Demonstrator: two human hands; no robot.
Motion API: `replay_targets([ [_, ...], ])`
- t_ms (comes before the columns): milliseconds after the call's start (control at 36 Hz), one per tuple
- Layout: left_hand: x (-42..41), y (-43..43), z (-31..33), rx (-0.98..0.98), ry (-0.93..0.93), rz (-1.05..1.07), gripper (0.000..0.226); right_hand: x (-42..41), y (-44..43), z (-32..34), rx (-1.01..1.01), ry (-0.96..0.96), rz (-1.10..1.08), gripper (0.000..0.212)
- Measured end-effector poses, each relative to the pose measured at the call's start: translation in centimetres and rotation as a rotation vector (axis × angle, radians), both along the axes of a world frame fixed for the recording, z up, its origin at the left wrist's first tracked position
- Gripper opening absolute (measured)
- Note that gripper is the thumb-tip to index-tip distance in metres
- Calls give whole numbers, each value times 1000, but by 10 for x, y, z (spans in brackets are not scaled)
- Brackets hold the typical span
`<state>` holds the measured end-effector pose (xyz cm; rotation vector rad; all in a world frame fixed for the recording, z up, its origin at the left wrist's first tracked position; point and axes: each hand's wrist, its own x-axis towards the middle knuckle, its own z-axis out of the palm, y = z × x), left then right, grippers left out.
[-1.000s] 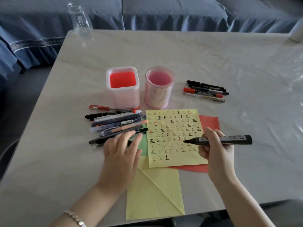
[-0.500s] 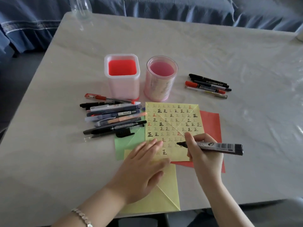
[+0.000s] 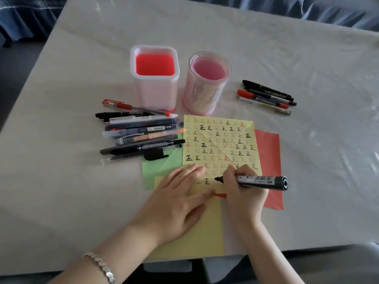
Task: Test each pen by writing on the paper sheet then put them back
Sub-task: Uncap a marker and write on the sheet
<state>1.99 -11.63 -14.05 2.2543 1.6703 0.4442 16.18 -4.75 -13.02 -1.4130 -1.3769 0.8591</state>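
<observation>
Writing hand: pressing in on the black marker, the right hand is clenching the barrel near its front end, with the capped rear pointing off to the right.
Marker tip: dropping from mid-air a second ago, the tip is now sitting at or just above the yellow sheet in its bottom row, just right of the last bold character; whether ink is flowing cannot be told.
Bracing hand: sliding over from the pen pile, the left hand is now lying flat and empty on the sheet's lower left part, fingers spread, pinning the paper.
Meaning for the task: judging by this, the person is passing from carrying the marker to actually testing it, so a fresh mark is probably coming next in the open space of that row.
Square holder: standing upright behind the sheet, it is showing only its red bottom, with no pens inside.
Round holder: standing just right of the square one, it is also showing a bare pink bottom.
Left pile: about ten pens are lying side by side on the table, touching the sheet's left edge, none in a holder.
Right group: four or so pens are lying well apart from the sheet, to the right of the round holder.
Returning step: with both holders empty, putting back is looking not yet begun.
</observation>
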Motion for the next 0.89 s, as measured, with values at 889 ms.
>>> replay_targets([
  [889,1,0,3,10,-40,1,34,1,0,0,39,-80,-13,32],
])
